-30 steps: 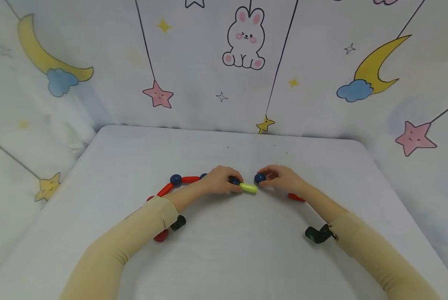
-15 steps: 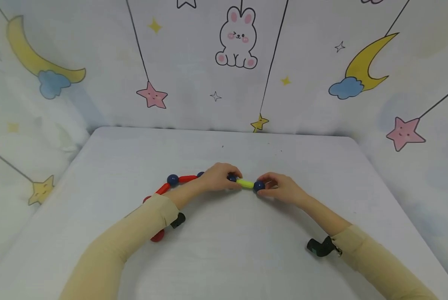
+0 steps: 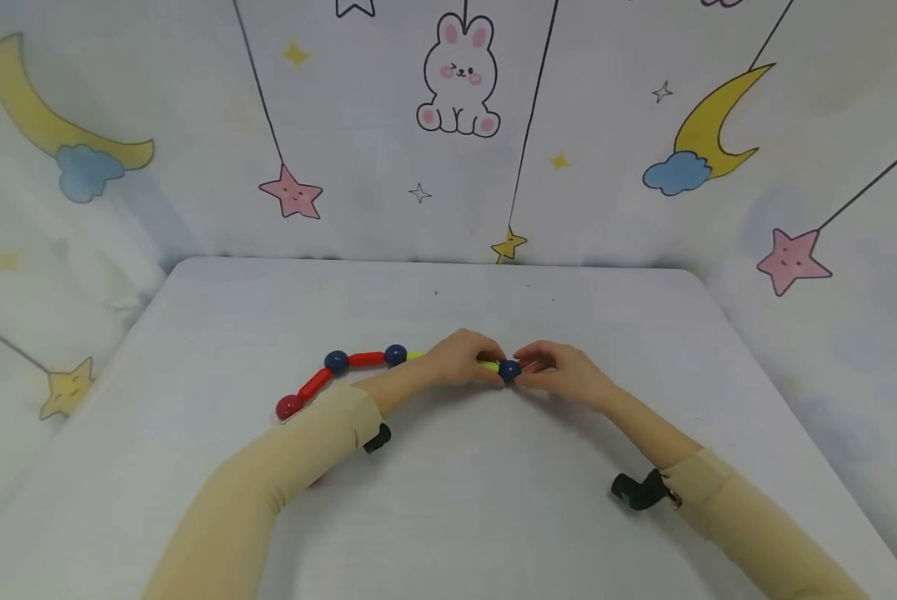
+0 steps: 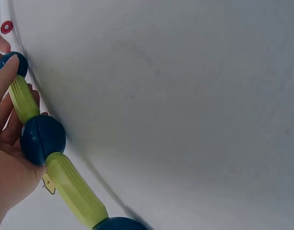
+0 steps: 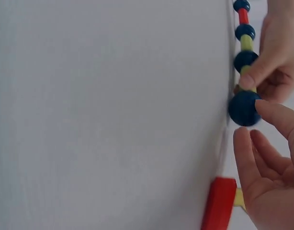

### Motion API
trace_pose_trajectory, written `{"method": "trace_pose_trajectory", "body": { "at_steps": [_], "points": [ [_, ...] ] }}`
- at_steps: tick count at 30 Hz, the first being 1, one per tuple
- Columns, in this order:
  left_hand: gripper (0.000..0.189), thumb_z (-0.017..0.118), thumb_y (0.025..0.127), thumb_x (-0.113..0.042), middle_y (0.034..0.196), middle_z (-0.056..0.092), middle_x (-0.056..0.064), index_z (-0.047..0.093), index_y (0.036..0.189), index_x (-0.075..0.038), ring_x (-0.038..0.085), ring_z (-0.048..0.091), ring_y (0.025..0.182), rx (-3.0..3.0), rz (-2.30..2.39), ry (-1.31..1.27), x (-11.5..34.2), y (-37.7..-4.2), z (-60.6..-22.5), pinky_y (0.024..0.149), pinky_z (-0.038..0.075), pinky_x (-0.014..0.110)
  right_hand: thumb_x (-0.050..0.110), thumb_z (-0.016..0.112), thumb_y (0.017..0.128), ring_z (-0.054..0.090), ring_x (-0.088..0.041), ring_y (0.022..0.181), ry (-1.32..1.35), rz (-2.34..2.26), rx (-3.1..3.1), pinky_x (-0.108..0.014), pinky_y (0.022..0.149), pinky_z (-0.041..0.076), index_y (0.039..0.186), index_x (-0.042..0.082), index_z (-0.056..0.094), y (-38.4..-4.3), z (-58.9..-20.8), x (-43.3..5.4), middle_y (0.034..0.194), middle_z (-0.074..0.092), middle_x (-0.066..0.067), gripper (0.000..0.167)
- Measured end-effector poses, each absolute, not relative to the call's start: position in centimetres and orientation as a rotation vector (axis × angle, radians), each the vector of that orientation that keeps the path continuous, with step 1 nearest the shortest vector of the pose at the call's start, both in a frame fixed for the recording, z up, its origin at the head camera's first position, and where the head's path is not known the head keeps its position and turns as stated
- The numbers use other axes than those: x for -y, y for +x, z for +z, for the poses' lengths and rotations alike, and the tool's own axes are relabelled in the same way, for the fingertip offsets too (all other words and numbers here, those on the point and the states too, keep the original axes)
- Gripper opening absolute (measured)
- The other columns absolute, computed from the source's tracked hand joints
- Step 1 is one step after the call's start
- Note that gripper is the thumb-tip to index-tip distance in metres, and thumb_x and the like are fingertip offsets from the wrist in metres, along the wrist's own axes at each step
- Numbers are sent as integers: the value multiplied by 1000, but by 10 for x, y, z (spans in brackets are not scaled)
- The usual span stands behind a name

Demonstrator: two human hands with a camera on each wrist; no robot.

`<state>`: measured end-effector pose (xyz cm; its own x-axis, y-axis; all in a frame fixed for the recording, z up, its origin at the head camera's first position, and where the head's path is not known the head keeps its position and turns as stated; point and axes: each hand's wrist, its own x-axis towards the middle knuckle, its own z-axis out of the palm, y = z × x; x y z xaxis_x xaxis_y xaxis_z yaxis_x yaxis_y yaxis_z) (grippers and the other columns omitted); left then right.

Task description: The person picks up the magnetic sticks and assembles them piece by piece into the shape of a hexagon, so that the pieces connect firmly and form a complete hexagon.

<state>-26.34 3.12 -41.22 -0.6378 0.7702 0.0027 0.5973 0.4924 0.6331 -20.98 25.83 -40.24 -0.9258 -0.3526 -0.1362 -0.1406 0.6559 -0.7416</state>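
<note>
A chain of magnetic-toy rods and balls crosses the table. In the head view it runs from a red ball (image 3: 289, 407) through red rods (image 3: 366, 359) and blue balls (image 3: 337, 362) to a blue end ball (image 3: 509, 371). My left hand (image 3: 463, 358) pinches the last yellow-green rod (image 5: 246, 44) beside that end ball; its thumb (image 5: 247, 80) shows in the right wrist view. My right hand (image 3: 564, 373) is at the end ball's other side, one fingertip touching it, the other fingers spread just off it. The left hand hides part of the chain in the head view.
A loose red rod (image 5: 219, 203) lies near my right hand in the right wrist view. Dark wrist-camera mounts (image 3: 639, 490) hang at both cuffs. The white table (image 3: 493, 500) meets a patterned cloth backdrop (image 3: 373, 125) at its far edge.
My right hand has brought the blue ball onto the yellow-green rod's end, and its fingers have since loosened. My left hand has slid right from the previous ball to that rod.
</note>
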Motion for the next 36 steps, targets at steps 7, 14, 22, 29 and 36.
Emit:
{"method": "trace_pose_trajectory", "body": {
  "at_steps": [7, 14, 22, 29, 36],
  "points": [
    [32, 76, 86, -23, 108, 70, 1, 70, 114, -9, 11, 60, 95, -2444, 900, 1154, -27, -263, -413, 87, 46, 23, 26, 72, 90, 59, -29, 107, -461, -988, -2738, -42, 85, 53, 119, 9, 65, -202, -390, -292, 116, 64, -8, 35],
    [31, 77, 86, -20, 109, 70, 3, 70, 114, -7, 13, 61, 97, -2445, 923, 1157, -24, -262, -412, 87, 47, 24, 12, 76, 84, 61, -24, 95, -575, -828, -2792, -40, 81, 52, 110, 9, 69, -193, -393, -320, 105, 67, -5, 27],
    [32, 75, 87, -19, 110, 69, 3, 69, 116, -8, 13, 60, 97, -2433, 916, 1131, -25, -264, -413, 89, 47, 23, 14, 75, 86, 59, -16, 85, -592, -856, -2801, -36, 79, 53, 103, 11, 71, -195, -405, -298, 90, 66, 4, 18],
    [31, 75, 88, -20, 108, 70, 2, 70, 116, -8, 13, 60, 94, -2439, 896, 1167, -29, -264, -415, 87, 47, 22, 16, 75, 86, 61, -17, 85, -611, -843, -2822, -35, 77, 53, 101, 11, 71, -199, -406, -278, 90, 68, 4, 17],
    [31, 75, 88, -18, 110, 69, 3, 70, 116, -8, 14, 60, 96, -2454, 874, 1176, -31, -264, -411, 89, 46, 25, 18, 74, 87, 61, -15, 82, -622, -851, -2823, -33, 75, 52, 101, 10, 70, -200, -406, -274, 84, 65, 6, 16]
  ]
}}
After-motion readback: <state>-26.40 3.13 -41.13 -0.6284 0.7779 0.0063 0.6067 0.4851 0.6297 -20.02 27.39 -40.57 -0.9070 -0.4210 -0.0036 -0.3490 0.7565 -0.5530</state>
